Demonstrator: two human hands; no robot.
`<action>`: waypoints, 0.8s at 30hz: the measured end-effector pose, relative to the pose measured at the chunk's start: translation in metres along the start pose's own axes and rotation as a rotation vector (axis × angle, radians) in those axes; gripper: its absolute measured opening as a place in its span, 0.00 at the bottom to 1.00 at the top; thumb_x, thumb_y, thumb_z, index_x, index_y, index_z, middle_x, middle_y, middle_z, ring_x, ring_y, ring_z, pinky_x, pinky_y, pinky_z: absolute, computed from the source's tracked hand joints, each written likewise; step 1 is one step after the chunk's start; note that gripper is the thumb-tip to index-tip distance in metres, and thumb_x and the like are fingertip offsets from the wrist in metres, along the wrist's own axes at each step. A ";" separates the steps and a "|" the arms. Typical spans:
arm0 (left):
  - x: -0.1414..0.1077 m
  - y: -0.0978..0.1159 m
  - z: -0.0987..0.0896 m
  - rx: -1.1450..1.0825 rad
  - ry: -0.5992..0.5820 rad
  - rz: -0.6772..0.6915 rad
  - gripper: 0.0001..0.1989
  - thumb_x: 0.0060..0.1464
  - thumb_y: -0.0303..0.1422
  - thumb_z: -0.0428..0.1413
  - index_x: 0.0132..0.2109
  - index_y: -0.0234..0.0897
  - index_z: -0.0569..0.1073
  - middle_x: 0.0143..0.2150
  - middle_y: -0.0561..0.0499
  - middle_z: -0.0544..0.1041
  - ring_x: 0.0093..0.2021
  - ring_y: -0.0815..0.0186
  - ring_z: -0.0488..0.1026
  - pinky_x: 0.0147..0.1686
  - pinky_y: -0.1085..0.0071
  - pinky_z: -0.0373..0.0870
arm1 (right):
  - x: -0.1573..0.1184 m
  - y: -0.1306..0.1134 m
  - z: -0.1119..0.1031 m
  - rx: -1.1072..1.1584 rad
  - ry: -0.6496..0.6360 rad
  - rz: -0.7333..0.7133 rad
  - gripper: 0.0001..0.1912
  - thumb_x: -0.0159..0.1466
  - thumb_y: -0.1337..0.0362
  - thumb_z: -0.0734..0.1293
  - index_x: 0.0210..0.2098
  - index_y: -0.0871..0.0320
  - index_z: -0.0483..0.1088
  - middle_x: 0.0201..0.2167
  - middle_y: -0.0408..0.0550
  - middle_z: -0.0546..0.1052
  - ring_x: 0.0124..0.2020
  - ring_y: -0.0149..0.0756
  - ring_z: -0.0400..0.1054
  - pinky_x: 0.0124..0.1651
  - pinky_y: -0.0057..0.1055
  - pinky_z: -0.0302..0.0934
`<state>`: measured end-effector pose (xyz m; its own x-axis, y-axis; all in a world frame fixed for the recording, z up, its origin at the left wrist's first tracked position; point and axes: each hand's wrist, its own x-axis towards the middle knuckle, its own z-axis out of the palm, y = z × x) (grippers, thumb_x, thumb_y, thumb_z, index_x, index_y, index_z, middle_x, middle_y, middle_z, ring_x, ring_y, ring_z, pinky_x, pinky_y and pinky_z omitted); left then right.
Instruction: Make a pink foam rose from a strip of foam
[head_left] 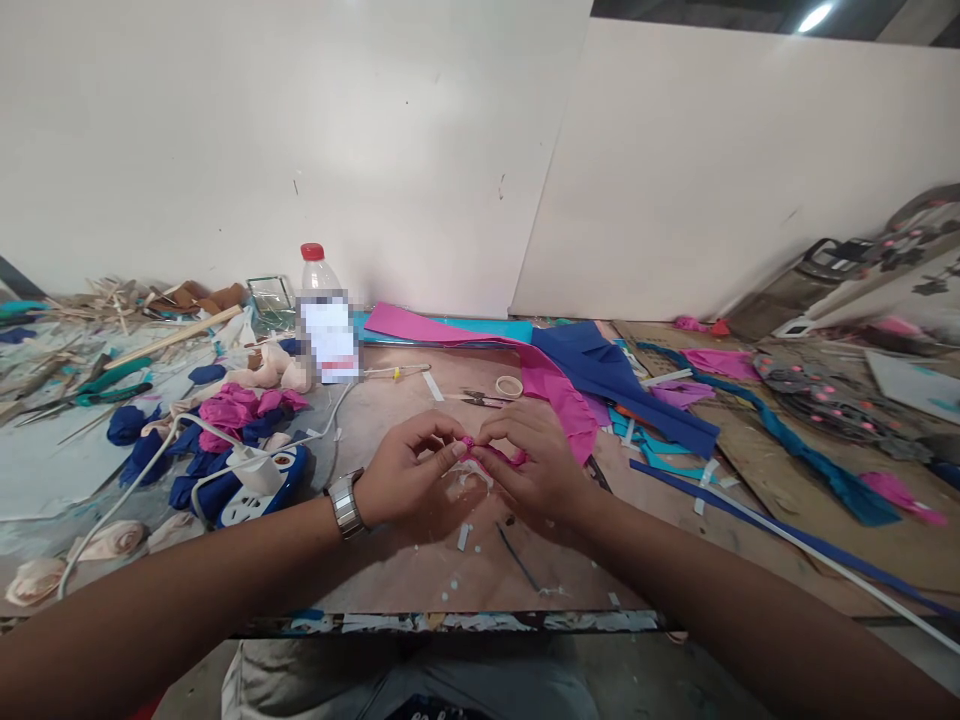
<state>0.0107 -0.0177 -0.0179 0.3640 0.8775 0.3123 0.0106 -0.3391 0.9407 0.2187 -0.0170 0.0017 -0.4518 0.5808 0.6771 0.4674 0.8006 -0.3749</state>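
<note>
Over the middle of the table, my left hand pinches the small bunched end of a pink strip between thumb and fingers. My right hand grips the same pink piece from the other side, its fingertips almost touching those of the left. The pink fabric stretches behind my right hand toward the back of the table. Just beyond the hands lie a tape ring and small dark snips. A watch with a metal band is on my left wrist.
At left are a blue-and-white power strip with cables, fabric flowers and green-handled pliers. A red-capped bottle stands behind a phone. Blue fabric and cardboard lie at right.
</note>
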 end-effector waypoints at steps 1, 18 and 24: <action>0.000 0.000 0.000 0.017 -0.002 0.007 0.13 0.62 0.42 0.59 0.43 0.34 0.77 0.42 0.45 0.79 0.42 0.63 0.76 0.45 0.67 0.73 | -0.001 0.000 0.000 0.000 -0.008 0.006 0.04 0.68 0.63 0.70 0.36 0.54 0.73 0.34 0.45 0.80 0.38 0.38 0.71 0.47 0.39 0.61; -0.003 0.000 -0.002 0.201 -0.025 0.110 0.14 0.65 0.42 0.56 0.44 0.35 0.80 0.42 0.43 0.82 0.42 0.62 0.77 0.46 0.66 0.73 | -0.002 0.002 0.003 -0.010 0.018 0.018 0.07 0.67 0.58 0.72 0.35 0.53 0.73 0.33 0.45 0.80 0.37 0.39 0.73 0.46 0.39 0.63; -0.001 -0.003 -0.001 0.081 -0.005 -0.029 0.19 0.64 0.46 0.56 0.44 0.33 0.79 0.42 0.43 0.82 0.42 0.61 0.77 0.45 0.66 0.73 | 0.000 0.003 0.003 -0.021 0.035 0.028 0.07 0.67 0.57 0.72 0.37 0.53 0.74 0.34 0.46 0.81 0.38 0.40 0.74 0.46 0.39 0.65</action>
<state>0.0093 -0.0178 -0.0207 0.3666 0.8858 0.2845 0.0965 -0.3404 0.9353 0.2178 -0.0143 -0.0013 -0.4119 0.5972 0.6882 0.4952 0.7807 -0.3811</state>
